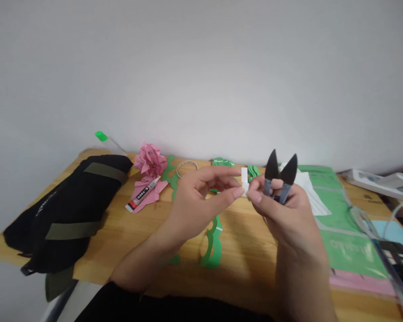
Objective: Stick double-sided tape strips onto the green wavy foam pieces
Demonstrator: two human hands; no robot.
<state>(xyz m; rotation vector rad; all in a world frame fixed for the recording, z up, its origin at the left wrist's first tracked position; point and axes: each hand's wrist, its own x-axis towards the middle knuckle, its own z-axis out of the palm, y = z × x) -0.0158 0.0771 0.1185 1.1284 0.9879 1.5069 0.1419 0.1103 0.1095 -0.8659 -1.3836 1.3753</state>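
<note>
Between my two hands, above the middle of the table, is a small white strip (244,175). The thumb and fingertips of my left hand (204,197) pinch its left side. My right hand (282,201) touches its lower right part with thumb and finger, and also holds small scissors (280,179) with dark, spread blades pointing up. Below my hands lies a curled green paper piece (213,252) with scalloped edges. More green paper cutouts (223,162) lie behind my hands, partly hidden by them.
Left are a black bag (77,201), a pink paper flower (150,160) and a glue tube (143,194) on pink paper. A metal ring (187,163) lies behind my left hand. Right are white paper (312,192), a green package (352,250) and a white device (376,181).
</note>
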